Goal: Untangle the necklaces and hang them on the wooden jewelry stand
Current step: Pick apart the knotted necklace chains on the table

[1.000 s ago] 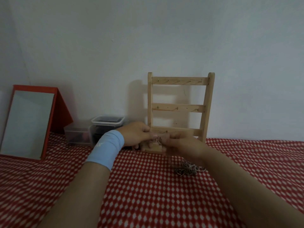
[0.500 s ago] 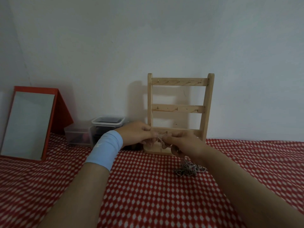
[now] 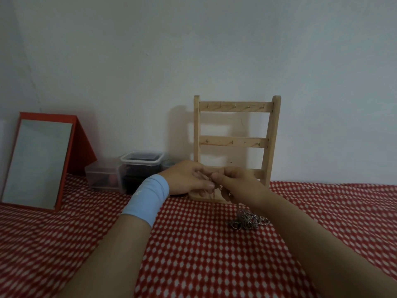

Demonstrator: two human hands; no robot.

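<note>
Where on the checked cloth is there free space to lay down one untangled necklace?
Free: the red-and-white checked cloth right of the wooden jewelry stand, and the patch between the red-framed mirror and the left forearm. Crowded: before the stand's base, where the left hand and right hand pinch a chain near the tangled silver necklace pile; around the clear plastic boxes.

A single wide-angle view from the person's head looks forward and slightly down across the red-checked counter [image 3: 193, 254] to the far wall [image 3: 193, 50], fairly near, with the wooden jewelry stand [image 3: 234, 142] just right of centre
</note>
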